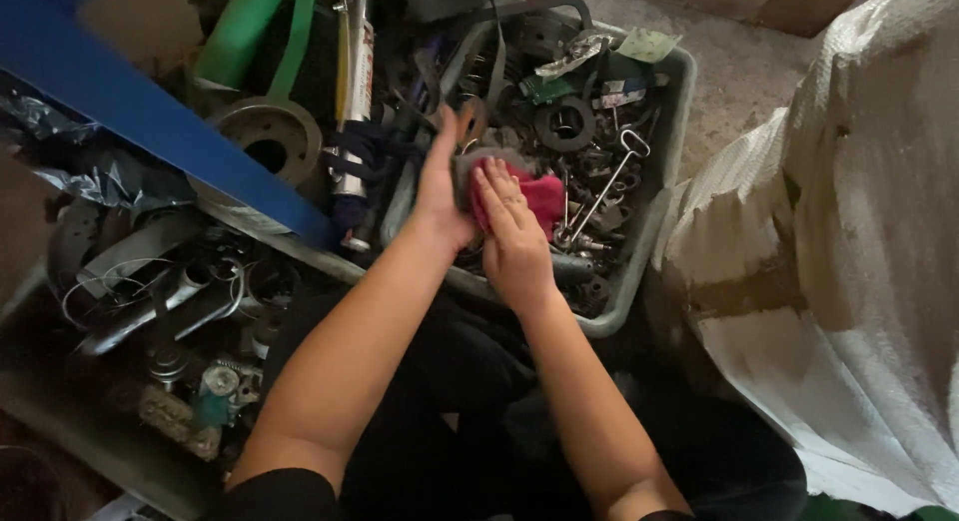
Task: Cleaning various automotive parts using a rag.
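Nearest the lens: 2 bare forearms rising from dark sleeves at the bottom edge, over a dark lap. Left hand (441, 186) flat and open, fingers straight and together, palm pressed against the side of a small grey, rust-edged metal piece (470, 166). Right hand (514, 236) also flat, fingers extended, lying on top of a pink cloth (539, 196), pressing it against that piece; no closed grip on either side, more a sandwiching between 2 palms. Cloth and metal piece held just above the middle of a grey plastic bin (654, 196).

Crowded all around inside the bin: a black ring-shaped part (564, 123) just beyond the cloth, a long wire hook with a looped end (609, 176) to the right of it, dark straps, washers and small scrap. Along the bin's left side, a silver cartridge tube (353, 76) lying lengthwise. Further left, a heavy round flange with a centre hole (268, 136), green tubing (245, 26) above it, and a blue beam (150, 121) slanting across the view, hiding part of the pile. Lower left, a second tray of pipes and coiled wire (150, 291).

To the right, a large white woven sack (849, 251), close against the bin. Beyond, bare concrete floor (734, 66), dim light.
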